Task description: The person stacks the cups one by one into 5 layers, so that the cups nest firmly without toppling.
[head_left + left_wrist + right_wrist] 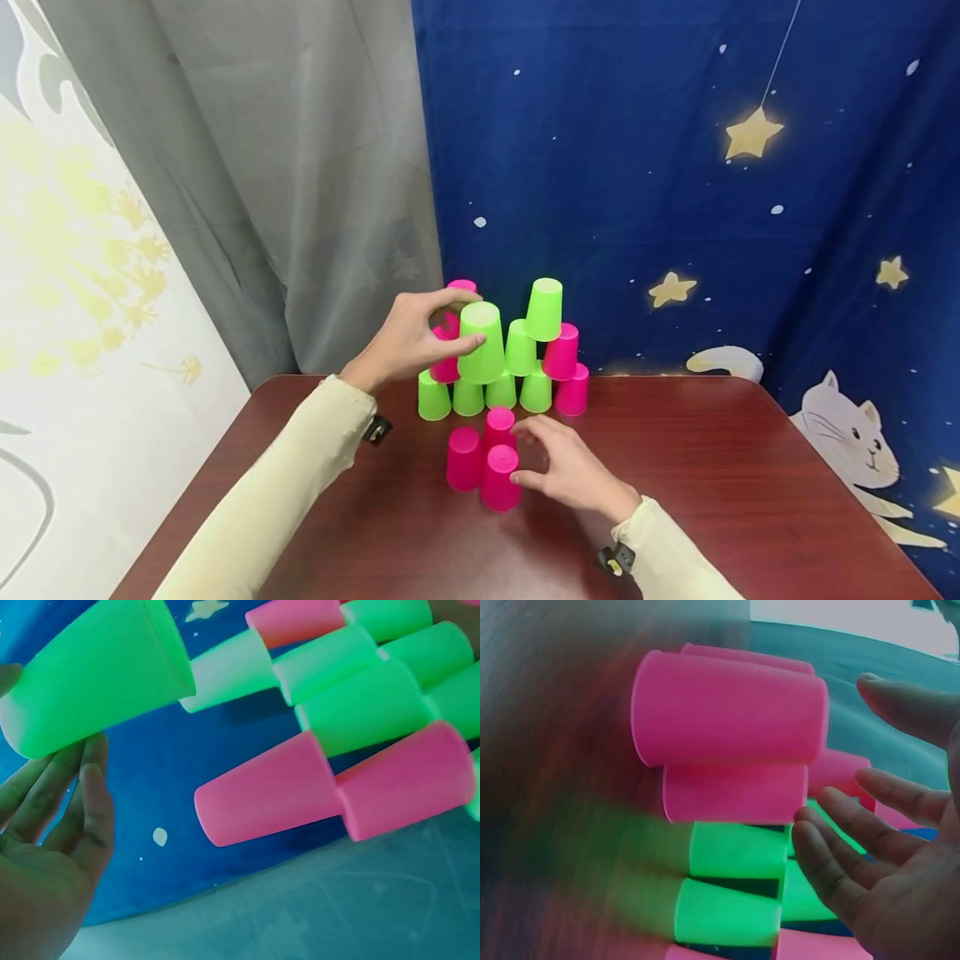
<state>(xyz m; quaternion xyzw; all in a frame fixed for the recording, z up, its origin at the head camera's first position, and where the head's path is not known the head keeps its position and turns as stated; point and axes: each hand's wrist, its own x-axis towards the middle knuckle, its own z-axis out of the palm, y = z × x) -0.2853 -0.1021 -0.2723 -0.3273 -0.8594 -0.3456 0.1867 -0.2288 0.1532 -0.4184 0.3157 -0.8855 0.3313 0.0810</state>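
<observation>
Stack (521, 350) three tiers up; left hand (408, 335) pinches green cup (481, 346); right hand (572, 468) half-spread, empty; near pink cups (500, 485) unstacked.

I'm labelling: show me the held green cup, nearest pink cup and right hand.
Held green cup (97, 682): left wrist view, side wall.
Nearest pink cup (498, 487): head view, side wall.
Right hand (576, 475): head view, back of hand.

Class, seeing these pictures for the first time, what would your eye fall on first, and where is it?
Probably the bright green cup the left hand holds up in front of a stack of green and pink cups. Next, three pink cups standing upside down on the brown table, beside the right hand. Behind the stack, a blue curtain with yellow stars hangs.
</observation>
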